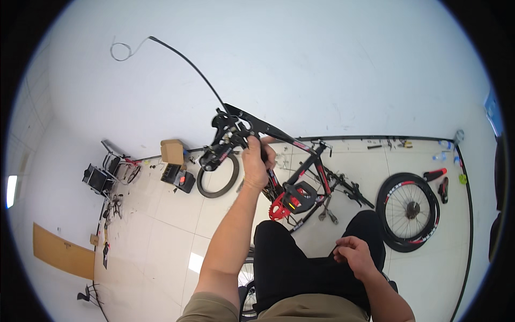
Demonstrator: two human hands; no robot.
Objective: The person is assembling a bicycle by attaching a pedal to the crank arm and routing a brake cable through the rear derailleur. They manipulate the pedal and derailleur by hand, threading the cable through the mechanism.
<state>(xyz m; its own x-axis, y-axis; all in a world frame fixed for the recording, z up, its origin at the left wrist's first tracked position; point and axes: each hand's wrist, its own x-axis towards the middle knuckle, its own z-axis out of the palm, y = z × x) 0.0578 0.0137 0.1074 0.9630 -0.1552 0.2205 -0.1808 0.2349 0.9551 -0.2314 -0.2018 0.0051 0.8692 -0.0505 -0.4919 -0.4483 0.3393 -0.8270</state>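
My left hand (257, 163) reaches forward and is closed round the rear end of a black and red bicycle frame (284, 135), right beside the rear derailleur (217, 153). From the derailleur a black cable housing (190, 64) rises to the upper left, with a thin bare wire (120, 52) looped at its tip. Lower on the frame are a red chainring (277, 208) and a black pedal (301, 198). Over my right thigh, my right hand (355, 257) has its fingers curled and pinched together; whatever may be between them is too small to make out.
A wheel with a cassette (412, 210) lies on the floor at right, near a red and black saddle-like part (435, 174). Several tools (397, 144) line the wall. Farther left are a loose tyre (218, 177), a black toolbox (178, 177), a cardboard box (173, 152) and a wheelchair (110, 169).
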